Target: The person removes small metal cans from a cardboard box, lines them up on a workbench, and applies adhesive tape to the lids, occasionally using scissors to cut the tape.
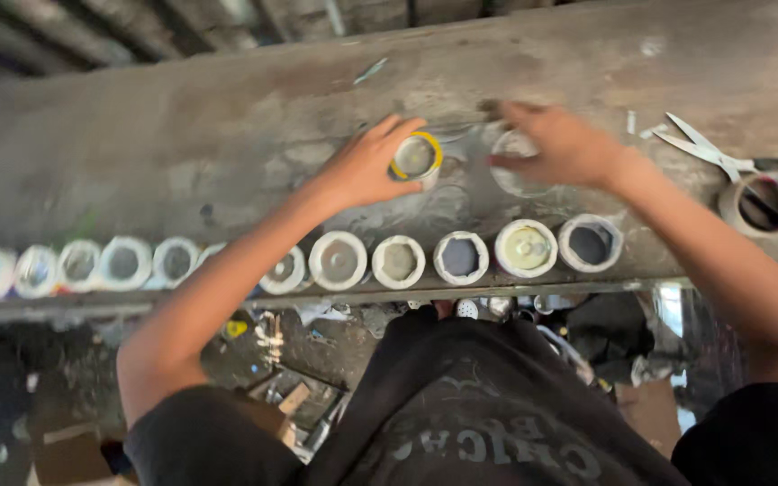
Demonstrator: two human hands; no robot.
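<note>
Grey, scuffed and stained, the workbench (182,153) fills most of your view and carries everything else; it runs from left to right, and its near edge lies just above your dark shirt (470,414). Along that edge stands a row of small round containers (339,260), white-rimmed and touching or nearly touching one another, so that every open mouth faces up and you can see the fills, some dark, some pale, one yellowish. The line passes under your left forearm. Beyond it, toward the middle of the bench, lie the two things you are handling. Your left hand (362,166) curls around a yellow-rimmed cup (416,156), fingers closed on its left side and thumb below, which keeps it upright and steady. Just beside it to the right, a clear round container (517,166) sits under your right hand (565,144); that hand is blurred, its fingers spread and bent over the rim, and you cannot tell whether they actually grip it. At the far right, well apart from both hands, a roll of tape (763,202) lies flat with a pair of scissors (709,148) resting against it, blades pointing left.
</note>
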